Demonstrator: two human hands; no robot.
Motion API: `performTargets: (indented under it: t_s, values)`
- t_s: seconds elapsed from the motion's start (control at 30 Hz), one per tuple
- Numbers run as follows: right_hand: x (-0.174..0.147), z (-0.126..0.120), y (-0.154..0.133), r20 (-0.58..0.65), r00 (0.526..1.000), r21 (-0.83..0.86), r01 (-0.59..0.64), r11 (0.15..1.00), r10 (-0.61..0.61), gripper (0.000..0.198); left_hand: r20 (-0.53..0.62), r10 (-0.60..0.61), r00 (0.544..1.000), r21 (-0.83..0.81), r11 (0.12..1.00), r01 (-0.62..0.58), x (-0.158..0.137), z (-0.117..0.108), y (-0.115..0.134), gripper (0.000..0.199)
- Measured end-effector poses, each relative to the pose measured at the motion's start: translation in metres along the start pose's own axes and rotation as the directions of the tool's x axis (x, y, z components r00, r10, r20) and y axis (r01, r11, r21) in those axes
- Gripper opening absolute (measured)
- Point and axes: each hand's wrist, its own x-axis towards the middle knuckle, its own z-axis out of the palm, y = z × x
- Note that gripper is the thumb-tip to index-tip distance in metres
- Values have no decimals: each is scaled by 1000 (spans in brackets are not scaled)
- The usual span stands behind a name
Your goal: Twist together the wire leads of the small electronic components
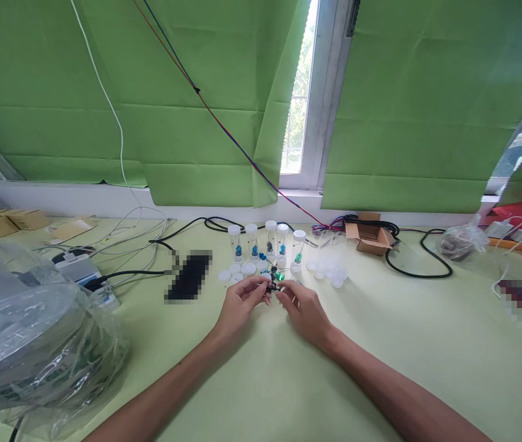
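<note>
Left hand: the left hand has thumb and fingers brought together, pinching a small dark piece at the fingertips.
Right hand: the right hand is curled, fingertips at the piece's right side; whether it grips or only touches cannot be told.
Dark piece: between both hands, on the near side of the vials, partly hidden by fingers.
Vials: five clear capped vials stand upright in a row beyond the hands, small coloured parts inside.
Loose parts: green pieces lie just beyond the fingertips; white discs lie left, translucent containers right.
Far side: an open cardboard box sits to the right on the pale green table.
Step in hand: apparently fine two-handed handling of the piece.
Next move: likely calls for a steady, light pinch, clear of the vials.
</note>
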Motion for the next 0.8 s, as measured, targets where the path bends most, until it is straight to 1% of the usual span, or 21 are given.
performTargets:
  t_s: [0.1,0.2,0.33,0.47,0.67,0.8]
  values:
    - [0,1,1,-22,999,42,27,999,-26,21,-21,-16,1000,-31,999,15,-1,1,2,23]
    - [0,1,2,-44,997,58,66,996,-64,17,-30,-25,999,-43,999,23,-1,2,3,24]
    - [0,2,3,-60,994,54,95,994,-92,14,-11,-8,1000,-26,1000,7,-1,0,0,23]
    - [-1,3,4,-53,995,47,88,995,-85,14,8,16,1000,5,1000,-16,0,-1,-3,22]
    - [0,2,3,-26,997,9,69,998,-69,14,35,71,997,102,992,-74,-1,0,0,20]
    - [1,0,0,-9,998,-23,54,998,-55,22,54,106,993,138,984,-113,-2,1,1,19]
